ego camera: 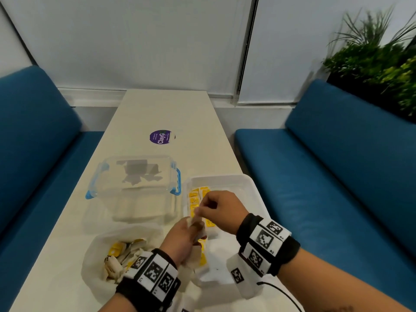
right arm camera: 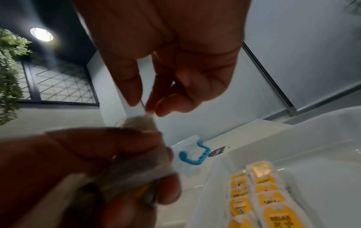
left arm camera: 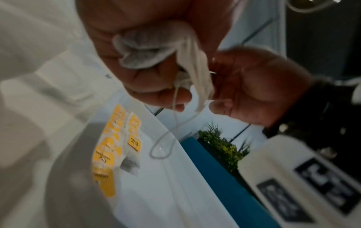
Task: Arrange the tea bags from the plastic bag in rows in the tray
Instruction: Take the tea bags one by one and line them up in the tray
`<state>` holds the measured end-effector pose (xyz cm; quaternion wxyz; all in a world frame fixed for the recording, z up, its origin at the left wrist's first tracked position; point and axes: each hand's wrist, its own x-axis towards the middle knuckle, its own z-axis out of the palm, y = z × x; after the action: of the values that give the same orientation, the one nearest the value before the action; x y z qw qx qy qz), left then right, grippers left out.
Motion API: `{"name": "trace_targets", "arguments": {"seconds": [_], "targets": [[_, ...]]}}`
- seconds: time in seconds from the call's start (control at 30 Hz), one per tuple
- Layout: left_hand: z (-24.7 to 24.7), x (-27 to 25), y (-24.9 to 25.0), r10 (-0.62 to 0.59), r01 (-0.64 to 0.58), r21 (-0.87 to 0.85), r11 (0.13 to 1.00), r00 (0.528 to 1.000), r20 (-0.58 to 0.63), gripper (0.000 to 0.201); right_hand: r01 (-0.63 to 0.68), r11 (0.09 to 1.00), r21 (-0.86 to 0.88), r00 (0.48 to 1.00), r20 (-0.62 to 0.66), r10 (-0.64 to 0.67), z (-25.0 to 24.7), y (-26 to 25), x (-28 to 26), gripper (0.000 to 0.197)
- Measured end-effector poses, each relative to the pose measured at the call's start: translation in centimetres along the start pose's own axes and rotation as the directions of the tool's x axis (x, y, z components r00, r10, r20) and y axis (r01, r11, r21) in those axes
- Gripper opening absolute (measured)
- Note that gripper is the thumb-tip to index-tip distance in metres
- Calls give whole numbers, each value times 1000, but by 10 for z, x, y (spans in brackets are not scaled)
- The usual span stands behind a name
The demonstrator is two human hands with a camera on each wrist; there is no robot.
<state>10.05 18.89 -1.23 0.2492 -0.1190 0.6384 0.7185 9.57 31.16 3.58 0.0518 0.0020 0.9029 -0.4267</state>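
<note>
Blue sofas (ego camera: 351,158) flank a pale bench (ego camera: 162,118). Over the white tray (ego camera: 252,188), the left hand (ego camera: 182,239) grips a bunch of tea bags (left arm camera: 148,47), while the right hand (ego camera: 221,209), just above it, pinches 1 bag's top. Beneath the right hand, 2 rows of yellow-tagged tea bags (right arm camera: 259,189) lie in the tray. Beside the left wrist sits the plastic bag (ego camera: 101,262), more bags inside.

Both forearms are showing bare, with no sleeves. The left wrist is wearing a black band (ego camera: 148,275) carrying white panels printed with black square-pattern markers. The right wrist is wearing a matching black band (ego camera: 267,242) with similar marker panels; a white housing (ego camera: 244,278) is sitting beneath it, and a thin black cable (ego camera: 283,293) is trailing from it.
</note>
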Motion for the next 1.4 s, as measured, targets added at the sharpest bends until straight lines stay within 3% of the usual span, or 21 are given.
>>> {"name": "trace_targets", "arguments": {"seconds": [0.07,0.13,0.27,0.37,0.57,0.67,0.87,1.03,1.1,1.17,1.23,1.33,1.4], "targets": [[7,-1,1,54,-53,57,997,998,-18,23,-70,996,-48,997,37,71,9,0,-4,29],[9,-1,-1,126,-120,229,966,992,-11,26,-130,991,-39,991,20,131,16,1,-6,38],[8,-4,-7,247,-231,384,894,969,8,27,-212,971,110,976,-21,215,23,8,-4,30],[2,0,-11,311,-268,471,840,950,-13,26,-296,929,224,955,64,289,19,11,-5,28],[-1,2,-12,320,-244,502,829,945,-69,41,-438,818,374,897,251,365,12,14,-8,34],[-3,4,-11,295,-254,414,874,955,-38,48,-445,771,456,895,254,366,6,17,-5,34],[-4,5,-5,264,-268,102,958,963,55,52,-327,810,486,941,245,233,-18,16,1,36],[-2,12,-4,264,-262,-39,964,962,74,34,-303,734,608,952,231,202,-21,21,11,44],[-3,14,-4,271,-269,-39,962,962,38,34,-383,685,619,924,252,289,-13,25,12,38],[-4,15,-3,281,-281,11,960,960,-1,35,-475,691,545,879,339,336,-5,29,10,18],[-5,17,-4,272,-270,41,962,961,-42,33,-494,712,499,865,366,343,1,32,7,14],[-8,21,-5,215,-212,36,977,972,-95,26,-399,746,533,917,216,336,1,33,15,20],[-11,24,-6,144,-146,-8,989,979,-143,20,-351,835,424,934,93,346,-4,38,25,23]]}}
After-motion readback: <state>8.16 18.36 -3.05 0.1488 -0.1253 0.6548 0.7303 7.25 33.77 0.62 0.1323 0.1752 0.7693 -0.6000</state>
